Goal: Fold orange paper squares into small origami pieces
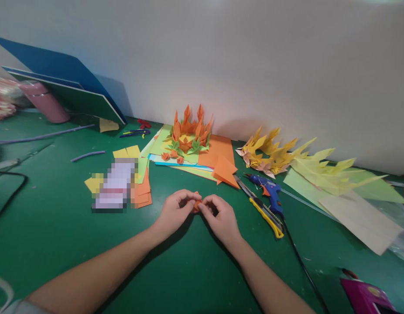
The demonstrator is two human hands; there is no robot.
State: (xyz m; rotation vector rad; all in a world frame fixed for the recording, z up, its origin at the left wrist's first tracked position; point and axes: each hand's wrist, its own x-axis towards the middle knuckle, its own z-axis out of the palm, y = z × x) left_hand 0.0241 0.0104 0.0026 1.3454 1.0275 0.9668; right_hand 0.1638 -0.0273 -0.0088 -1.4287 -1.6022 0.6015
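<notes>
Between my two hands is a small folded piece of orange paper (197, 205), mostly covered by the fingers. My left hand (178, 210) pinches it from the left, and my right hand (221, 217) pinches it from the right. Just beyond them stands an orange folded-paper crown (192, 131) with green paper leaves, on a stack of coloured sheets. Several small orange paper flowers (174, 154) lie at its front. Folded orange paper (224, 169) rests to the right of the stack's front edge.
Right of my hands lie a yellow utility knife (264, 213) and a blue glue gun (270, 192) with a black cord. Behind them are a yellow paper crown (274, 152) and pale sheets (359, 218). Leftward are a blurred-out phone-like object (115, 185), orange squares (143, 194) and a pink bottle (46, 102).
</notes>
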